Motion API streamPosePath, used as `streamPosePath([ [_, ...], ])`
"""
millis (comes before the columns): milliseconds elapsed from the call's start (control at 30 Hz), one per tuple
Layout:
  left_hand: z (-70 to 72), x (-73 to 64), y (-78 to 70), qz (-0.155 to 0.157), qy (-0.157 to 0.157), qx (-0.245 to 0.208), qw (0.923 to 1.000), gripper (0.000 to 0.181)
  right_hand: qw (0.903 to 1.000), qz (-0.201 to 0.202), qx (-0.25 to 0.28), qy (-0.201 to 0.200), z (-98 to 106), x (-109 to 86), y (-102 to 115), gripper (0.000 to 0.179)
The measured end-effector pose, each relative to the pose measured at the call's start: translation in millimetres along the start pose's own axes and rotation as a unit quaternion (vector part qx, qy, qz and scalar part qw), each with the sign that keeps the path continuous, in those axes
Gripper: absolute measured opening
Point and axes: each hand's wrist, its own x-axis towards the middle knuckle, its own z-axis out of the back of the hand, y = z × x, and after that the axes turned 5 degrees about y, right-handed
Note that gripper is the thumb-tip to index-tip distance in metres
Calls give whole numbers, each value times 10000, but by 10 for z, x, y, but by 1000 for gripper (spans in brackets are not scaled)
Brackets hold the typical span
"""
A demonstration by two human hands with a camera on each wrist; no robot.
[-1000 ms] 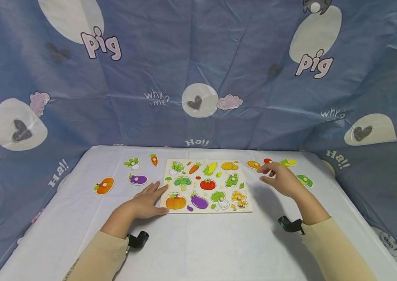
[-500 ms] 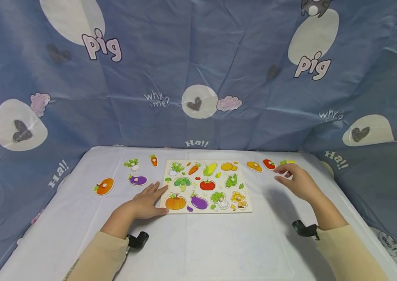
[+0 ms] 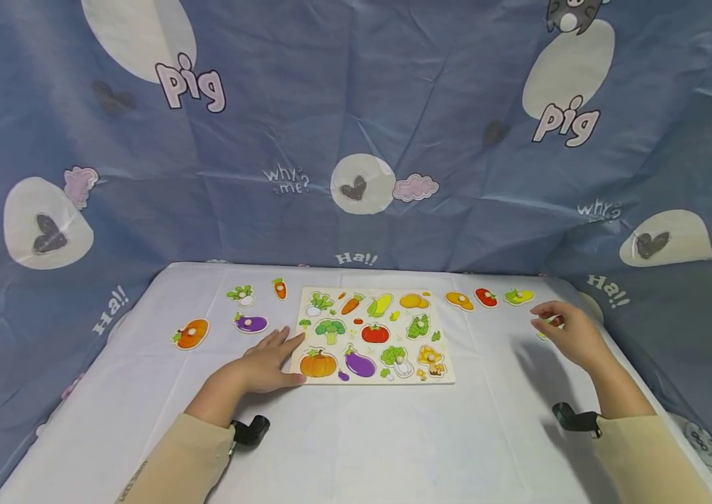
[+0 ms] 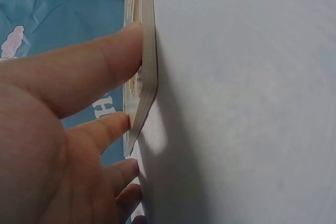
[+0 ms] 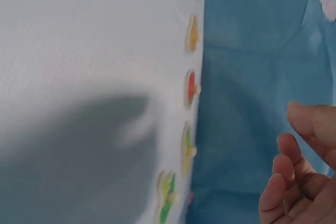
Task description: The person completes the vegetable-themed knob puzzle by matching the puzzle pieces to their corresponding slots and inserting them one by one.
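The wooden vegetable puzzle board (image 3: 449,367) lies mid-table, with knobbed cabbage (image 3: 396,361) and mushroom (image 3: 431,360) pieces in it. My left hand (image 3: 265,364) rests with spread fingers on its left edge; the left wrist view shows the thumb (image 4: 118,53) against the board's side. My right hand (image 3: 573,337) hovers at the right with loosely bent fingers, nothing held. Below its fingertips the broccoli piece (image 3: 542,334) is mostly hidden by the hand. Corn (image 3: 519,297), tomato (image 3: 486,297) and potato (image 3: 459,302) pieces lie in a row left of it.
Left of the board lie loose pumpkin (image 3: 192,334), eggplant (image 3: 251,323), radish (image 3: 242,295) and carrot (image 3: 280,288) pieces. A white cloth (image 3: 356,441) covers the table. A blue printed curtain (image 3: 305,224) hangs behind it.
My right hand has moved right, from near the potato piece past the tomato and corn to above the broccoli piece, uncovering the others. The left hand has stayed on the board.
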Motion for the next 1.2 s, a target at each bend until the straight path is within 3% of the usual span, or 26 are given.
streamPosePath([
  [200,-2,-2,-2,43,6,16,10000,85,9996,-202,182,-114,-30,7,-202,25],
  [533,40,-7,-48,30,59,-8,10000,85,9972,-682,242,161,-9,90,-502,30],
  [933,28,-2,-33,58,56,43,10000,85,9852,-1486,574,636,-17,193,-684,38],
  [1200,18,3,-24,21,76,23,10000,85,9803,-1763,472,759,-44,271,-714,38],
])
